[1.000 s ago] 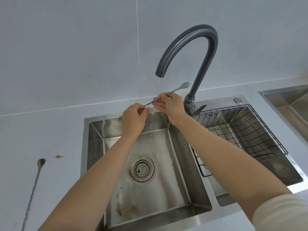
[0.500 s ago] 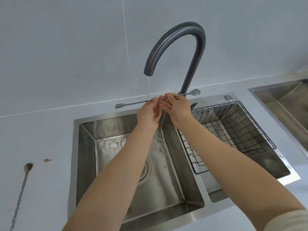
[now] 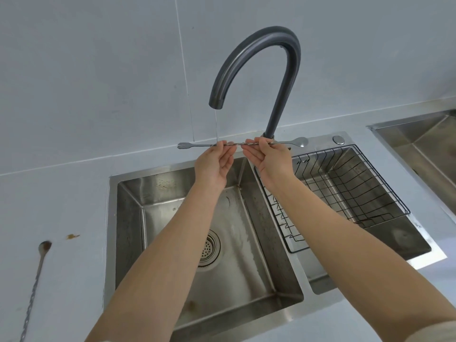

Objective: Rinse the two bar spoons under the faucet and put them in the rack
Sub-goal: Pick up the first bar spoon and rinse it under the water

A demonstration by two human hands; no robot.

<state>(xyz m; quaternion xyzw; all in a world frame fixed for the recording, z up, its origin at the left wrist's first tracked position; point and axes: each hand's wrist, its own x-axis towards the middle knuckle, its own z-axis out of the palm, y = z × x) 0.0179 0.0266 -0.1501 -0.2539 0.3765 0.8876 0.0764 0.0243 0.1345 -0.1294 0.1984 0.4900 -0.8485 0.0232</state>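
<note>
I hold one bar spoon [image 3: 197,145] level under the dark gooseneck faucet [image 3: 276,70]. Its fork end points left and its bowl points right. My left hand [image 3: 214,161] pinches the twisted shaft left of centre, and my right hand [image 3: 269,159] pinches it right of centre. A thin stream of water falls from the spout onto the shaft by my left fingertips. The second bar spoon [image 3: 37,275] lies on the counter at the far left, bowl away from me. The black wire rack [image 3: 345,193] sits in the right basin, with nothing in it.
The left steel basin [image 3: 138,218] has a round drain strainer [image 3: 208,248] partly behind my left forearm. A small brown stain [image 3: 72,236] marks the counter near the second spoon. Another steel sink [image 3: 424,139] is at the far right. A tiled wall rises behind.
The spoon has gone from tilted to level and risen a little. My hands slid along its shaft and the water thinned to a trickle. The view shifted, moving the sink right.
</note>
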